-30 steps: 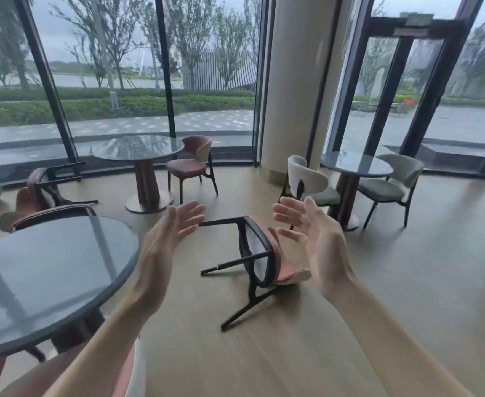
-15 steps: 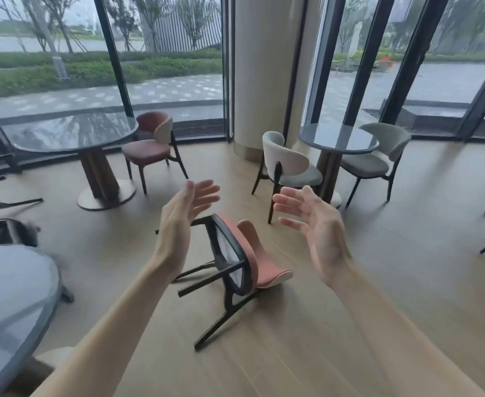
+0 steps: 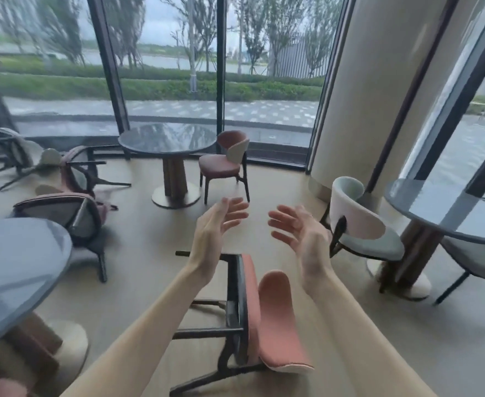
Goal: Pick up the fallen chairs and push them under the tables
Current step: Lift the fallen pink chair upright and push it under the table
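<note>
A pink chair (image 3: 275,319) with a black frame lies tipped on its side on the floor just below my arms, legs pointing left. My left hand (image 3: 217,224) and my right hand (image 3: 298,230) hover above it, palms facing each other, fingers straight, touching nothing. More fallen chairs lie at the left: a dark pink one (image 3: 78,176), a grey one (image 3: 20,156) and a mesh-bottomed one (image 3: 63,216) beside the near round table (image 3: 15,270).
A round table (image 3: 166,140) with an upright pink chair (image 3: 224,164) stands by the windows. At the right, a white chair (image 3: 361,224) sits against another round table (image 3: 442,207). A thick white column (image 3: 359,90) rises at the right. Open wooden floor lies around the fallen chair.
The view has closed in on the pink fallen chair, which now lies right under my arms. Both hands stay open and have come closer together above it.
</note>
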A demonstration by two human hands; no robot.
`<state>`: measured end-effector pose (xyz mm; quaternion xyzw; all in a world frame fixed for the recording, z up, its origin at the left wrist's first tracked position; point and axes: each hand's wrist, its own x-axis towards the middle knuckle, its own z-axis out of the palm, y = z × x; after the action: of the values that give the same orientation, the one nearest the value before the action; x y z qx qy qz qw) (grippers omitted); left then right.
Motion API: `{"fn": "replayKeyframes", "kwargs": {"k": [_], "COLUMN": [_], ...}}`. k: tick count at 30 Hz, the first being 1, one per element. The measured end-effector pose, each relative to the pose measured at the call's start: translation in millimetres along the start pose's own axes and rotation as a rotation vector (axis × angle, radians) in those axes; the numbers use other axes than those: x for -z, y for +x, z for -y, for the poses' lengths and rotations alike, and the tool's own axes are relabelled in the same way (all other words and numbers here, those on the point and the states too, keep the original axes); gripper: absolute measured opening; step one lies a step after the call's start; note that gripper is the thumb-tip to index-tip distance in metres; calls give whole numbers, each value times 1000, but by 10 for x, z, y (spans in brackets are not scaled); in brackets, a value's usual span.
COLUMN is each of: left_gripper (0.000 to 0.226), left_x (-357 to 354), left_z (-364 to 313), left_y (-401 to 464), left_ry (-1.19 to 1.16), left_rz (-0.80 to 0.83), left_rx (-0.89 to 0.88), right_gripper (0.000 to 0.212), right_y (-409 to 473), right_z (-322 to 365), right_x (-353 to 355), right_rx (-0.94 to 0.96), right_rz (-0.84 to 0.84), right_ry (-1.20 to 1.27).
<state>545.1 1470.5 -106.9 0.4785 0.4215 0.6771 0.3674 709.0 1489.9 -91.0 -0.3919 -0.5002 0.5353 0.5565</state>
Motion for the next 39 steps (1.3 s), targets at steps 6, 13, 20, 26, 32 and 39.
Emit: {"fn": "replayKeyframes", "kwargs": {"k": [6,13,20,26,32,39], "left_gripper": [48,49,45,51,49,47], "left_x": [-357,-733,-1142,-1467,-2453,-3604], "left_z": [410,957,1242,1348,2020,2478], "left_y": [592,1659,2425,2651,2539,2389], "left_ry": [98,149,193,303,246,97], "left_rz": [-243,-442,-649,-899,-1240,-1489], "left_rx": [58,57,-9,-48,-8,20], "right_gripper": [39,39,40,40,36,32], "right_y": [1112,2338,3445,4154,4808,5174], "right_z": [-112,-347,-471,-647,-1025,-1257], "right_x": [368,73,216,463,1208,2147], "right_rx": [-32,-33,-59,-150,-250,-390], "right_rz": [176,502,727,894,1106,1178], "right_ry": [-1,105,90,101,67,-20]}}
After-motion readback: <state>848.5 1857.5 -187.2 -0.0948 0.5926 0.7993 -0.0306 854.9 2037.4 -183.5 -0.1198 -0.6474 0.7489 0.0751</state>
